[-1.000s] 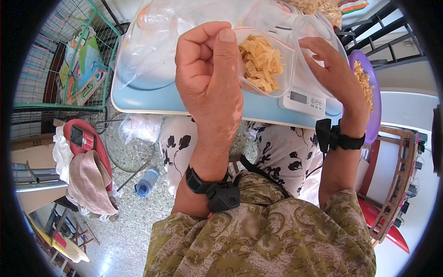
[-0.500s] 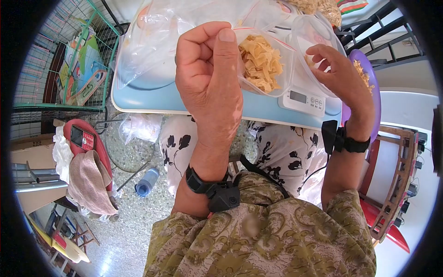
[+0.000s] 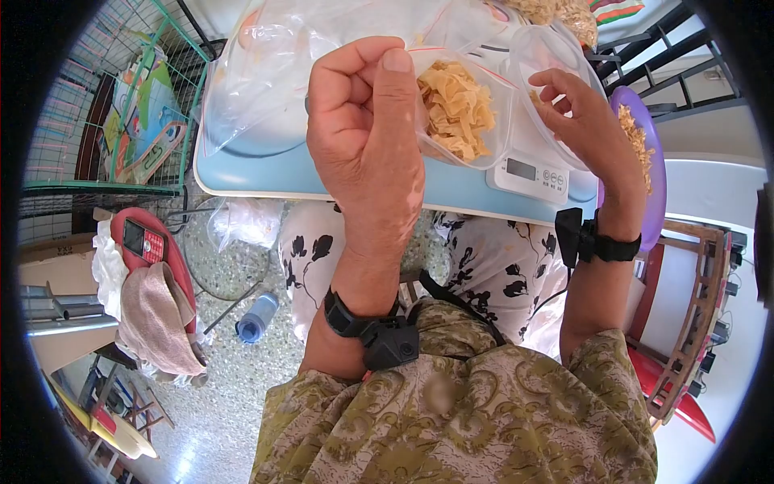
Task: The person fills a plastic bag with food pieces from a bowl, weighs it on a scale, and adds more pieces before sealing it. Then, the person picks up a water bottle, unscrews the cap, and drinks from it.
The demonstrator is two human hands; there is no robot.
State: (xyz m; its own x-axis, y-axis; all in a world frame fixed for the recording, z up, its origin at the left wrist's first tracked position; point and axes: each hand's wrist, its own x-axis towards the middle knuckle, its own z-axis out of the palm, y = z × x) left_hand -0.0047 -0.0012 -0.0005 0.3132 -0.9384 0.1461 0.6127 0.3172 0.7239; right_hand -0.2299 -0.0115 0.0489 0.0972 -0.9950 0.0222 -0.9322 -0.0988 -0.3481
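My left hand [image 3: 363, 121] is closed in a pinch on the edge of a clear zip bag [image 3: 501, 121] with a red seal line. Pale yellow, flat dried pieces [image 3: 456, 111] fill the bag, which stands open beside my left hand. My right hand [image 3: 574, 117] is over a clear plastic tub [image 3: 556, 50], its fingers curled and partly apart; whether they hold a small piece cannot be made out. A white scale [image 3: 528, 179] with a grey display lies in front of the tub and bag.
Empty clear bags [image 3: 266, 89] spread over the left of the blue table [image 3: 258, 173]. A purple basin [image 3: 655, 194] with dried pieces stands at the right. Behind the tub are more filled bags [image 3: 572, 18]. A green wire cage [image 3: 121, 189] stands left.
My right hand has shifted slightly left over the tub, and its wrist has turned a little. My left hand and the filled bag have hardly moved.
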